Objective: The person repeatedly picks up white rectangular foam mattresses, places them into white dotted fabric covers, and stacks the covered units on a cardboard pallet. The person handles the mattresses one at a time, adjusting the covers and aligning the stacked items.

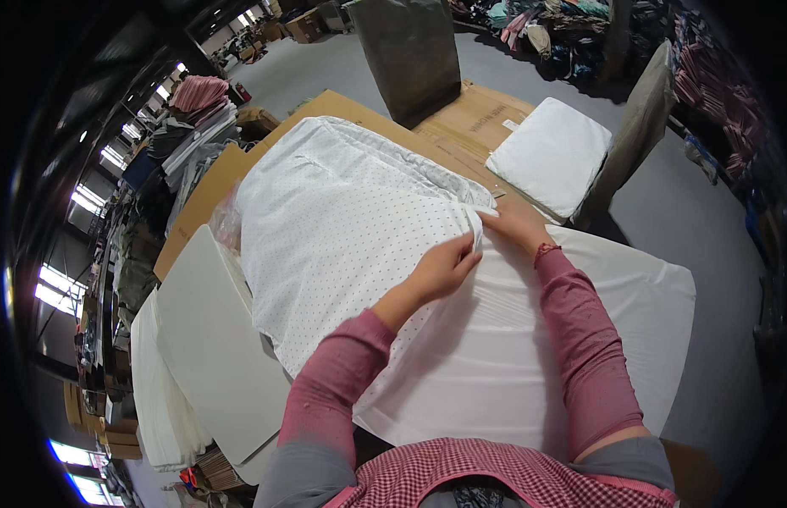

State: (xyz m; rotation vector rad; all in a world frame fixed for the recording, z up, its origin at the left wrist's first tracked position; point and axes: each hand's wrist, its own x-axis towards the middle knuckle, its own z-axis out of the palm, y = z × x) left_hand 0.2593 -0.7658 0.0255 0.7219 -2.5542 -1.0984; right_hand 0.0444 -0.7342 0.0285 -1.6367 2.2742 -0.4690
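Note:
A white cloth with small dark dots (351,229) lies spread in front of me, its far side bunched in loose folds. My left hand (445,267) is closed on the cloth's right edge, thumb and fingers pinched together. Just beyond it, my right hand (519,225) grips the same edge near a corner, its fingers partly hidden by the fabric. Beneath both hands and to the right stretches a plain smooth white fabric (596,296) with soft wrinkles. A red bracelet (546,249) circles my right wrist.
A folded white pad (552,152) rests on cardboard (474,118) at the far right. Dark upright panels (408,55) rise behind it. To the left stand a pale flat board (211,339) and layered white sheets (160,389). Piled textiles (198,95) line the far left.

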